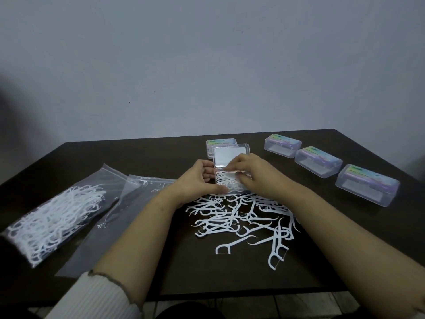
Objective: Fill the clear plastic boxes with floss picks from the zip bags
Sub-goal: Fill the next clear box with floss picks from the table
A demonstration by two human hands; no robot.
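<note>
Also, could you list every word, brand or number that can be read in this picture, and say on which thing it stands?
No text can be read.
Three closed boxes on the right: each has a coloured label on its lid, with print too small and blurred to read.
Closed box behind the open box: coloured label, also too blurred.
Zip bags: no print visible.

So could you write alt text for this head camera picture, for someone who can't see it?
A person's left hand steadies an open clear box of white floss picks while the right hand presses picks into it. Loose floss picks lie on the dark table, with two zip bags at left and closed boxes at right.
</note>
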